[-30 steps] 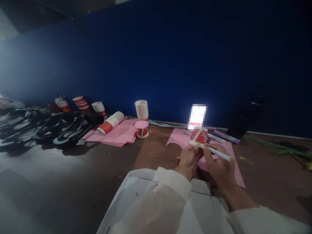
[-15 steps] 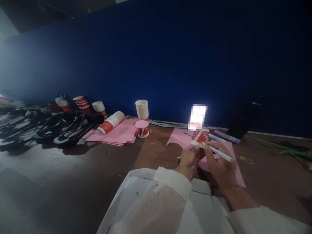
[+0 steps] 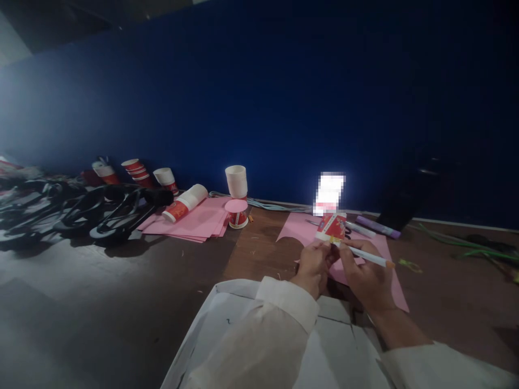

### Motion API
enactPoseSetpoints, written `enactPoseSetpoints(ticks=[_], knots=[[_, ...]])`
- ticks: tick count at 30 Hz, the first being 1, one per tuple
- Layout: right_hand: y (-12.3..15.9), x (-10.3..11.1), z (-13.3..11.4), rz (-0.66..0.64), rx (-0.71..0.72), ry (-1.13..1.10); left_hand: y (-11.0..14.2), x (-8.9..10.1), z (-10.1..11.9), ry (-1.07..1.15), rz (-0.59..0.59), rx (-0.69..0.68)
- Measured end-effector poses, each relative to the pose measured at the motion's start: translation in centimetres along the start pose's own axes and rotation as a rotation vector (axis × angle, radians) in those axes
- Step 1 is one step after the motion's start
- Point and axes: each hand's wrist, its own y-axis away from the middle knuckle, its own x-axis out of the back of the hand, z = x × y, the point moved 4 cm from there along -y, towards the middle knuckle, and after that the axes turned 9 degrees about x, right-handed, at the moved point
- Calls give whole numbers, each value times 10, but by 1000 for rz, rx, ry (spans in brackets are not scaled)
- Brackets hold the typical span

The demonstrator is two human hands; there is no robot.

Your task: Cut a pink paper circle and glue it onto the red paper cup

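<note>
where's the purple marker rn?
Head view, right of centre: the purple marker lies beyond the right hand, at the far right corner of the cut pink sheet.

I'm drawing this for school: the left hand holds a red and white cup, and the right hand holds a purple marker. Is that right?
Not quite: the right hand holds a white pen with an orange end, as the head view shows. The purple marker lies beyond that hand. The left hand does hold a red and white cup.
</note>
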Motion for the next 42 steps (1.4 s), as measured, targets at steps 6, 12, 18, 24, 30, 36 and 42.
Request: enactPoseSetpoints(ticks=[6,12,18,24,30,36,42], knots=[[-2,1,-2,21,7,27,0,-1,0,-15,-18,5],[0,1,1,36,-16,45,-6,2,-3,-28,-29,26],[1,-1,3,48,16,44,-6,3,-4,-17,-17,31],[-1,-1,2,40,19,58,-5,2,-4,-12,-28,45],[-1,1,0,36,-5,41,-1,1,-1,7,5,16],[1,0,3,4,-32,30,3,-1,1,30,24,28],[-2,1,-2,13,-14,42,-1,-1,0,21,-5,15]])
